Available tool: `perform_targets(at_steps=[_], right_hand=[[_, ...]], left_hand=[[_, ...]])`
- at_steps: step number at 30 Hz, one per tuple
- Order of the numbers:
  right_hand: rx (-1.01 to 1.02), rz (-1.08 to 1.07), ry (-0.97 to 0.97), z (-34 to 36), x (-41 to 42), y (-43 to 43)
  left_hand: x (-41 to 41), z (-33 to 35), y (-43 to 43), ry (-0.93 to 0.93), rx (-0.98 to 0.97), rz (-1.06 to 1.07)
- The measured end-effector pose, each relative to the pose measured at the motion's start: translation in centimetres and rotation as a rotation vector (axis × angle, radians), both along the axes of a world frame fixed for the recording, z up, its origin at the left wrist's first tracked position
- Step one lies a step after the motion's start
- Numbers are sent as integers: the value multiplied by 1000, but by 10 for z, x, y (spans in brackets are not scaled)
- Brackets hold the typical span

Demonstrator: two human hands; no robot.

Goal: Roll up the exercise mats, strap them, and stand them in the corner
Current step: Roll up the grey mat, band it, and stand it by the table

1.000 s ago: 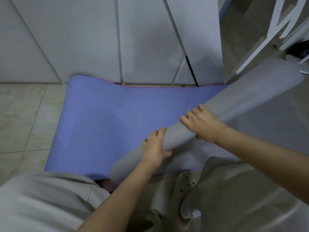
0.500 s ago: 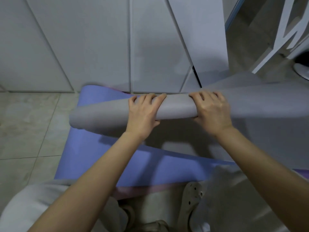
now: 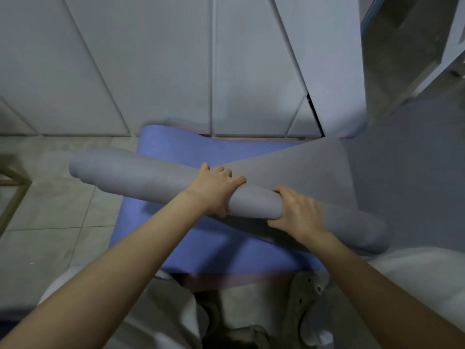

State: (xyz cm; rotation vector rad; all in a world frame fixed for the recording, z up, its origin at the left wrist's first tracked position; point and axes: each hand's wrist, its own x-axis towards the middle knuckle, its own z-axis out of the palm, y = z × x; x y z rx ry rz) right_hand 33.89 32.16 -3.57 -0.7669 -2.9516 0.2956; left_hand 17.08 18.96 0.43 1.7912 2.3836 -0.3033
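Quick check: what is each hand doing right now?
Left hand: grips the grey mat roll.
Right hand: grips the same roll.

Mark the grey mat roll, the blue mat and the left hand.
grey mat roll [image 3: 141, 177]: head view, rolled body
blue mat [image 3: 176, 144]: head view, flat far end
left hand [image 3: 214, 190]: head view, back of hand

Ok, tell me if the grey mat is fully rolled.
Partly rolled: left hand and right hand grip the rolled part of the grey mat, but a flat stretch runs off to the right.
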Motion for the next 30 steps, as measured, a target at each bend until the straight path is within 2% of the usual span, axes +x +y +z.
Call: perform_targets(at_steps=[5,9,14,20,26,28,30], right_hand=[[-64,1,-111,-18,-13,-19],[-120,-14,-134,-28,-24,-33],[-168,53,-250,-29,-36,-36],[-380,143,-438,-39,-40,-26],[-622,168,-650,-45,-48,-23],[-587,172,-663,-49,-46,-26],[-451,195,-621,-54,-38,-32]], left_hand=[[0,-23,-31,24,-44,42],[8,-42,-55,230,128,45],[23,-81,-80,327,140,0],[26,-101,-83,236,125,23],[22,-108,-81,90,-23,25],[21,-108,-76,17,-74,27],[19,-111,-70,-68,-128,42]])
